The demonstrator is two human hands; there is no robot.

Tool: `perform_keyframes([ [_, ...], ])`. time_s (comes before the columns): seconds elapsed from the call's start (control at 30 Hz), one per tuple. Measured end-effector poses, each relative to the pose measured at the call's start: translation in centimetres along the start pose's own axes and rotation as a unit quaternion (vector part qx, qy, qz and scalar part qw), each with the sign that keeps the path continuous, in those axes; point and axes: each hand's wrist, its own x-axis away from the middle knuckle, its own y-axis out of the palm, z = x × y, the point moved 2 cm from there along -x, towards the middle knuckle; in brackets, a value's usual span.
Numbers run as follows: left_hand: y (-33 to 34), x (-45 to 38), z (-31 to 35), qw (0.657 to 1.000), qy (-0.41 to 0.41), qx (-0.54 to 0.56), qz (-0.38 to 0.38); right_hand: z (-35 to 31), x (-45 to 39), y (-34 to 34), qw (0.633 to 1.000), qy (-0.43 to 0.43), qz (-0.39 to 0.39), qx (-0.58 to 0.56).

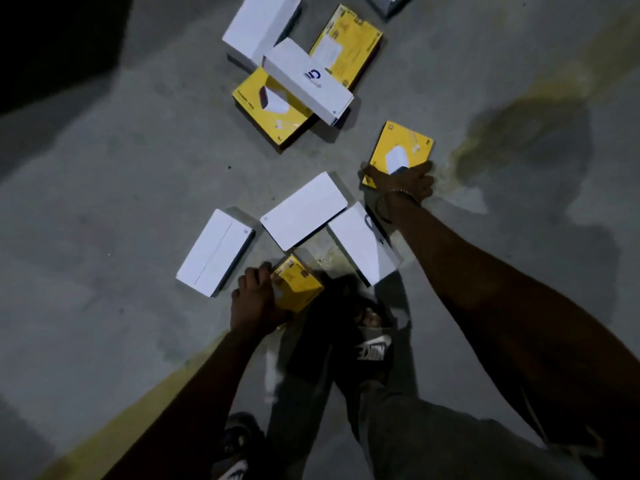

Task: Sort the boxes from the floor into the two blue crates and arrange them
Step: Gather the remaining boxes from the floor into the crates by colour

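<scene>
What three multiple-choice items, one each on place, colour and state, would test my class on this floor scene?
1. Where does the white box with the blue logo lie?
A. across two yellow boxes
B. in a crate
C. under a foot
2. What colour is the box at the right hand?
A. blue
B. yellow
C. red
3. What is the left hand doing?
A. hanging idle
B. pointing
C. gripping a small yellow box

Key: 1 A, it bridges both; 2 B, yellow box beneath the fingers; 3 C, fingers curl round its edge.

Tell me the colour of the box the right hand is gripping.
Yellow, with a white product picture on its face: the box in the right hand, head view.
</scene>
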Motion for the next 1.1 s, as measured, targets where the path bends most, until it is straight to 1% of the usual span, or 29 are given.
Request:
perform_keyframes([
  [0.03, 0.3, -0.2, -0.3, 1.0, -0.018, 0.011, -0.003, -0.4, -0.6, 0.4, 1.0, 0.019, 0.005, 0.006],
  [0.07, 0.3, -0.2, -0.7, 0.999, -0.046, 0.025, -0.01, -0.6, -0.8, 0.3, 0.999, 0.045, -0.008, 0.008],
  [0.13, 0.1, 0.3, -0.9, 0.994, -0.085, 0.064, -0.04, 0.0, -1.7, 0.3, 0.994, 0.093, -0.062, -0.014],
  [0.17, -0.2, 0.9, -0.7, 0.991, -0.082, 0.094, -0.049, 0.6, -2.0, 0.0, 0.991, 0.086, -0.084, -0.065],
  [0.23, -1.1, 3.1, -0.2, 0.984, -0.063, 0.16, -0.045, 2.8, -2.2, -1.0, 0.983, 0.038, -0.066, -0.165],
  [0.27, -2.1, 4.6, -0.1, 0.977, -0.072, 0.196, -0.037, 3.6, -0.8, -2.1, 0.976, 0.022, -0.072, -0.203],
  [0.3, -3.1, 5.8, -0.3, 0.968, -0.092, 0.233, -0.026, 3.8, 1.4, -3.4, 0.961, 0.029, -0.102, -0.254],
  [0.37, -6.5, 9.3, -0.8, 0.943, -0.137, 0.303, -0.011, 2.6, 8.2, -8.5, 0.943, 0.03, -0.137, -0.302],
  [0.47, -13.4, 15.2, -0.5, 0.901, -0.142, 0.41, 0.001, 0.5, 17.2, -16.5, 0.943, 0.008, -0.179, -0.28],
  [0.53, -19.8, 20.8, 0.9, 0.867, -0.148, 0.475, 0.016, -1.3, 23.2, -21.7, 0.943, -0.005, -0.208, -0.258],
  [0.6, -25.8, 27.0, 2.2, 0.83, -0.163, 0.533, 0.029, -3.4, 29.7, -27.0, 0.949, -0.025, -0.228, -0.217],
  [0.67, -30.6, 32.8, 2.9, 0.783, -0.186, 0.593, 0.034, -5.4, 36.3, -31.4, 0.949, -0.043, -0.242, -0.198],
  [0.77, -36.8, 42.1, 3.3, 0.718, -0.21, 0.661, 0.065, -8.6, 47.7, -37.0, 0.935, -0.072, -0.276, -0.213],
  [0.83, -39.9, 47.9, 3.1, 0.684, -0.202, 0.696, 0.081, -10.4, 54.8, -39.2, 0.922, -0.093, -0.306, -0.219],
  [0.9, -42.3, 53.8, 1.7, 0.659, -0.187, 0.722, 0.099, -11.9, 61.6, -40.6, 0.904, -0.13, -0.343, -0.218],
  [0.97, -44.1, 58.8, -0.1, 0.645, -0.16, 0.738, 0.116, -12.9, 67.2, -41.1, 0.89, -0.152, -0.378, -0.204],
  [1.03, -45.8, 64.2, -2.9, 0.623, -0.14, 0.755, 0.149, -13.9, 73.4, -40.8, 0.875, -0.174, -0.414, -0.184],
  [1.1, -46.8, 69.5, -6.6, 0.59, -0.148, 0.768, 0.198, -14.5, 79.9, -40.0, 0.865, -0.2, -0.432, -0.159],
])
